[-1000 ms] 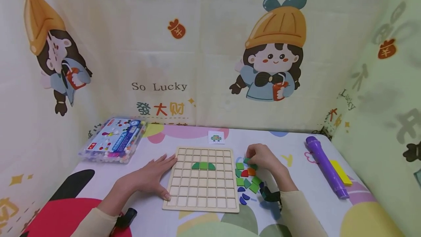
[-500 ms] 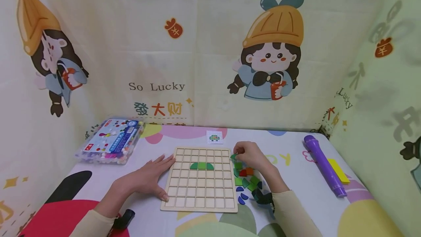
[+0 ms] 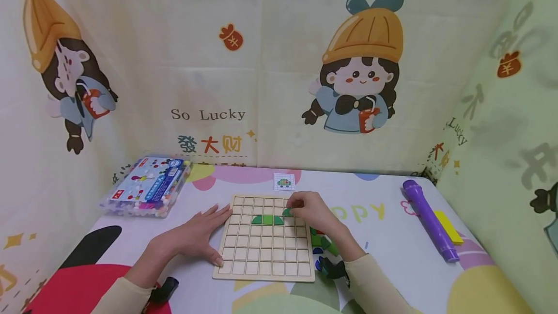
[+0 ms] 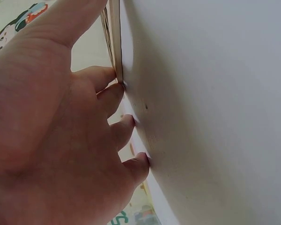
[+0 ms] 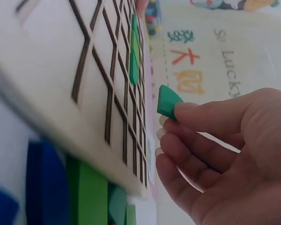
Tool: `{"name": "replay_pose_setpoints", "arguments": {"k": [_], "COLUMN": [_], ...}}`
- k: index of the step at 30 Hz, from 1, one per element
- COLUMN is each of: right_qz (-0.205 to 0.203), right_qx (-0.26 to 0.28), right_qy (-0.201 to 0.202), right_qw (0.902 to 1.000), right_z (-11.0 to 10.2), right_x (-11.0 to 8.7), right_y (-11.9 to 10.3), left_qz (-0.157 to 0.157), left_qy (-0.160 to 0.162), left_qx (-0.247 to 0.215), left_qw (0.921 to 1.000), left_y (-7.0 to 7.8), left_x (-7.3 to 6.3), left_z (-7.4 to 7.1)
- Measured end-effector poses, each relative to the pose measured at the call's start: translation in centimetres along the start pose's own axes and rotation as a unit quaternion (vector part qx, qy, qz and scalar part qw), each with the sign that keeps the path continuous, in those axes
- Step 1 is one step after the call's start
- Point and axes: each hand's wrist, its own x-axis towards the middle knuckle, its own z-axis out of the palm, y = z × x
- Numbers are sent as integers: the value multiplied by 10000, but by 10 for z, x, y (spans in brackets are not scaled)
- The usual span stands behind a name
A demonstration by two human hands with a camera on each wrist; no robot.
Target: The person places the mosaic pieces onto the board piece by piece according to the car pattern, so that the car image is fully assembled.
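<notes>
A wooden grid board (image 3: pixel 261 256) lies on the table in the head view. In one of its upper rows, a light green square tile (image 3: pixel 268 219) sits between two darker green curved tiles. My left hand (image 3: pixel 196 236) rests along the board's left edge, fingers and thumb spread; in the left wrist view its fingertips (image 4: pixel 141 161) touch the white table surface. My right hand (image 3: pixel 314 212) pinches a green quarter-round tile (image 5: pixel 167 101) between thumb and fingers. It holds this tile above the board's upper right squares, right of the placed tiles and apart from them in the right wrist view.
Loose green, red and blue tiles (image 3: pixel 317 241) lie right of the board, partly hidden by my right arm. A picture card (image 3: pixel 284 181) lies behind it. A clear box of beads (image 3: pixel 146 183) stands back left; a purple microphone (image 3: pixel 431 222) and yellow block (image 3: pixel 449 227) lie right.
My right hand has lifted the green quarter-round tile from among the loose tiles and carried it left over the board. My left hand stays on the board's edge.
</notes>
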Motion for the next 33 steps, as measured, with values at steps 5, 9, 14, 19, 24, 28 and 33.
{"name": "replay_pose_setpoints", "arguments": {"k": [5, 9, 14, 19, 24, 28, 33], "right_qz": [-126, -194, -273, -352, -397, -389, -359], "right_qx": [315, 401, 365, 364, 429, 468, 358], "right_qy": [-264, -455, -518, -563, -594, -492, -368], "right_qw": [9991, 9980, 9976, 9971, 9965, 9969, 9980], "right_z": [10, 18, 31, 47, 61, 67, 73], "right_x": [1, 2, 4, 8, 10, 9, 7], "right_y": [-10, -22, -34, -42, -48, -53, -57], "left_qz": [6, -3, -24, -42, -28, -30, -17], "left_qy": [-6, -3, -21, -44, -37, -57, -62], "left_qx": [-25, 3, -17, -22, -30, -14, 15], "left_qw": [10000, 10000, 10000, 10000, 10000, 10000, 10000], "left_y": [0, 0, 0, 1, 0, -1, -1], "left_x": [0, 0, 1, 1, 1, 2, 2], "left_z": [0, -1, -1, -1, 0, 1, 1]}}
